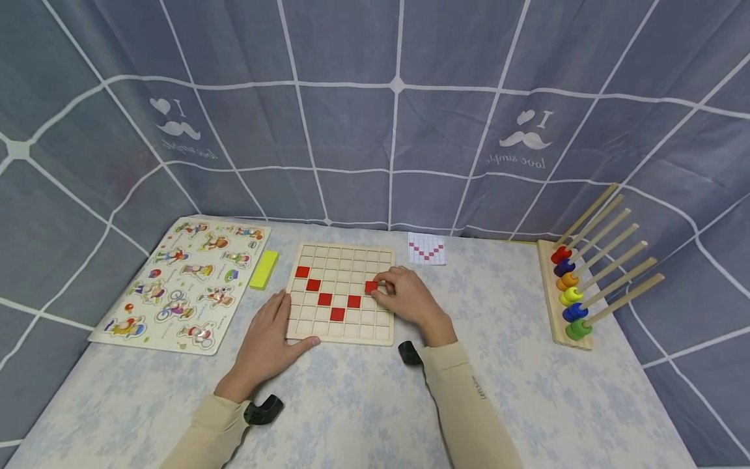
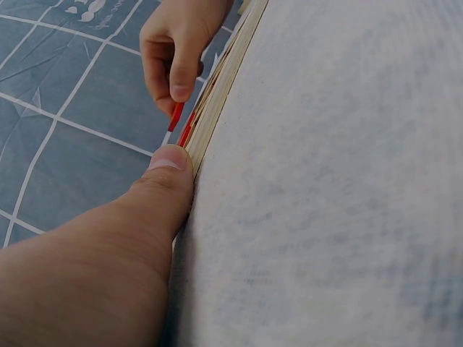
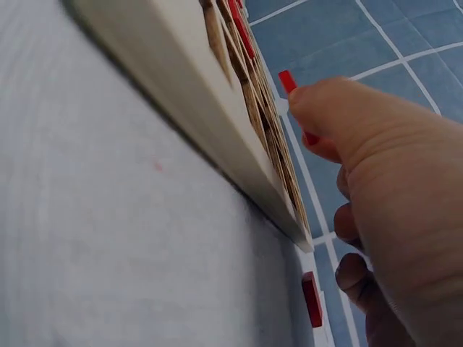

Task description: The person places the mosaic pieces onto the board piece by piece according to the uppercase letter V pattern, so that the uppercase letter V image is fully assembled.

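Note:
A square wooden grid board (image 1: pixel 340 333) lies on the table, with several red square tiles (image 1: pixel 325 299) in its cells forming a slanted V. My right hand (image 1: pixel 407 296) pinches one red tile (image 1: pixel 372 286) between thumb and fingers over the board's right side. In the right wrist view this tile (image 3: pixel 287 81) is tilted and sticks out past the thumb, above the board surface. My left hand (image 1: pixel 263 339) rests along the board's left edge, fingers straight, thumb spread to the front edge. Another red piece (image 3: pixel 312 299) shows past the board's corner in the right wrist view.
Behind the board to the right lies a small pattern card (image 1: pixel 426 249) with a red V. To the left are a yellow-green block (image 1: pixel 264 270) and a picture puzzle board (image 1: pixel 181 286). A wooden peg rack (image 1: pixel 565 306) with coloured pieces stands far right. A curtain (image 1: pixel 351 130) hangs behind.

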Demonstrator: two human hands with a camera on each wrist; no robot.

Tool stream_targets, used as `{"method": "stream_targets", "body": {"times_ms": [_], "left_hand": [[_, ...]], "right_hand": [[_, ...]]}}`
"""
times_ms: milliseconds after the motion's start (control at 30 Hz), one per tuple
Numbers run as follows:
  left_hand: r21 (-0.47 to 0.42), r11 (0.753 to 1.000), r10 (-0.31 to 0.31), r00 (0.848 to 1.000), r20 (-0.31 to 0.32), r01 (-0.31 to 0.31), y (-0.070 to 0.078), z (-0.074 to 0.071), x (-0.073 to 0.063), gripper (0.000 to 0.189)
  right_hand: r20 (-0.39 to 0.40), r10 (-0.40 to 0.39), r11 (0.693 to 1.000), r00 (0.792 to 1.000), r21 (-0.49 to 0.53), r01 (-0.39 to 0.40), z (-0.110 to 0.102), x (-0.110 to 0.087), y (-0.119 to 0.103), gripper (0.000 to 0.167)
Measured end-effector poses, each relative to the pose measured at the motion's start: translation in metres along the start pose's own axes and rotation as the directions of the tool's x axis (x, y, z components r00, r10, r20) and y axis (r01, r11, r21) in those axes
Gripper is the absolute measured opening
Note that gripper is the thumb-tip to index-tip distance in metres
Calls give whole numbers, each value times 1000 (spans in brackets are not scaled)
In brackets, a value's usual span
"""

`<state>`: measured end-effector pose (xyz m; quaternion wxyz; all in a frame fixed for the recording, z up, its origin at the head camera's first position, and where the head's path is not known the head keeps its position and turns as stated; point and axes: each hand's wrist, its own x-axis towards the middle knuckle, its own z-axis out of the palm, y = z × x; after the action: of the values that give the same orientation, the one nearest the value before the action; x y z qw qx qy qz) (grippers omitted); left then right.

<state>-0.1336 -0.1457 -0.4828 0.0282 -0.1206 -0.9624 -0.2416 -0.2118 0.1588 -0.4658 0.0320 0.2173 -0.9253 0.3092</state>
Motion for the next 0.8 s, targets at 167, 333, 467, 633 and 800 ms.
{"method": "stream_targets", "body": {"times_ms": [167,333,467,633,800], "left_hand": [[0,1000,-5,1000,7,5,0,-1,0,112],[-6,1000,3,1000,4,-3,-1,1,0,112],[-9,1000,18,1000,-15,-19,0,2,0,112],[-10,1000,11,1000,-8,-11,0,0,0,112],[-10,1000,2,1000,9,-2,0,-1,0,112]], "right_hand": [[2,-20,999,1000,-38,20,2,1,-1,23],[12,-7,996,1000,-89,8,2,2,-2,22],[16,-6,994,1000,-105,8,2,3,-2,21],[14,-2,995,1000,-100,3,4,3,-2,21],[10,19,997,1000,-69,-18,6,4,-3,23]]}}
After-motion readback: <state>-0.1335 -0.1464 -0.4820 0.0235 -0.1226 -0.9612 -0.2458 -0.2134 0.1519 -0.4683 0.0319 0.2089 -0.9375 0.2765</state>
